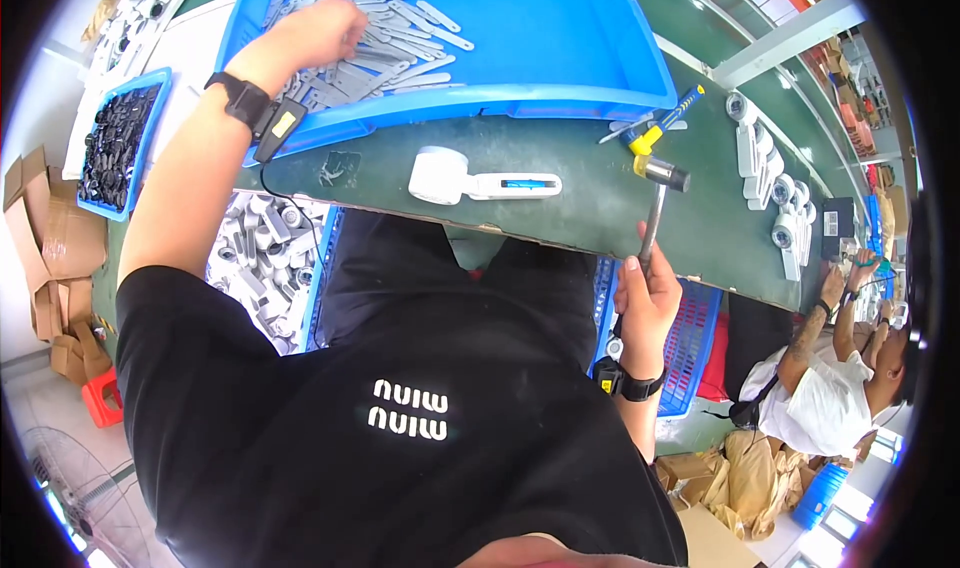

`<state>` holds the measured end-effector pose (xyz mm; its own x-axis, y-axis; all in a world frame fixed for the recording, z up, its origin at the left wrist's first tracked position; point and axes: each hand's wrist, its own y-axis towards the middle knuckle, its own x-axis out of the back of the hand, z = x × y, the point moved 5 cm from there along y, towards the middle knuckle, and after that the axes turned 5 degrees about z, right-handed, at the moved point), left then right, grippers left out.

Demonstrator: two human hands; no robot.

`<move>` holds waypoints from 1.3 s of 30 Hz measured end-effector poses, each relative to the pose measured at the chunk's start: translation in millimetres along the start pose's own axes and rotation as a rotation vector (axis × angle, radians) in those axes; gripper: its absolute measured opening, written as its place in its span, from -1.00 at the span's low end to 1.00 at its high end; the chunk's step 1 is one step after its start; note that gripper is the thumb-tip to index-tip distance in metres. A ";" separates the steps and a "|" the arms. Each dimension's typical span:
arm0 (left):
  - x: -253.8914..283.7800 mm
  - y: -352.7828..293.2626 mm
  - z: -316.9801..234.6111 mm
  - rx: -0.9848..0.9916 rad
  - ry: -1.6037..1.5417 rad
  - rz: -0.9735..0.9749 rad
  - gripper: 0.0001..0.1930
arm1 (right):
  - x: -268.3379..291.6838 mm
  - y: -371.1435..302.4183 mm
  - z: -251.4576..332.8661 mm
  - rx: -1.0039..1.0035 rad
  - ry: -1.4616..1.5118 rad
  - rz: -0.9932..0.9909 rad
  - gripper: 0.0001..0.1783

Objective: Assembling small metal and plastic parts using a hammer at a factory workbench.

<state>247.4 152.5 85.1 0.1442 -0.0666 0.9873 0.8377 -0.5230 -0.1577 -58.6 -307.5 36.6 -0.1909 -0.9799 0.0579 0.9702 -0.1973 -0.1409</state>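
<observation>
My left hand (325, 30) reaches into a large blue bin (560, 38), its curled fingers down on a heap of flat grey plastic strips (400, 53). Whether a strip is between those fingers is hidden. In front of the bin a white part (438, 175) with a round head lies on its side on the green table; its handle has a slot showing something blue. My right hand (650, 298), at the table's front edge, is closed around the metal shaft of a hammer (662, 173), head up. Beyond the hammer head is a yellow-and-blue tool handle (665, 118).
Several white round-headed parts (760, 153) stand along the table's right side. A small blue tray (125, 148) of black pieces is at left. Below the table edge sits a crate of white parts (262, 263). Another person (830, 388) works at the far right.
</observation>
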 end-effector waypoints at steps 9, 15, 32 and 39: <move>51.5 -76.2 -176.5 -0.228 -0.747 -0.517 -0.89 | -20.5 16.2 -6.5 -0.080 0.024 0.124 -0.86; -5.7 -76.4 -259.8 -0.333 -0.882 -0.511 -0.86 | -70.7 43.9 38.4 0.051 0.207 0.328 -0.72; -34.7 -88.7 -237.9 -0.162 -0.598 -0.559 -0.64 | -105.6 74.8 23.4 0.016 -0.075 0.180 -0.84; -44.0 -87.2 -229.4 -0.273 -0.633 -0.685 -0.75 | -101.5 77.6 23.5 -0.075 -0.153 0.208 -0.83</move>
<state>47.1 6.1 59.9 -0.0059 0.7535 0.6574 0.7059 -0.4625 0.5365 39.5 -222.7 43.0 0.0413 -0.9849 0.1680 0.9714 0.0002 -0.2374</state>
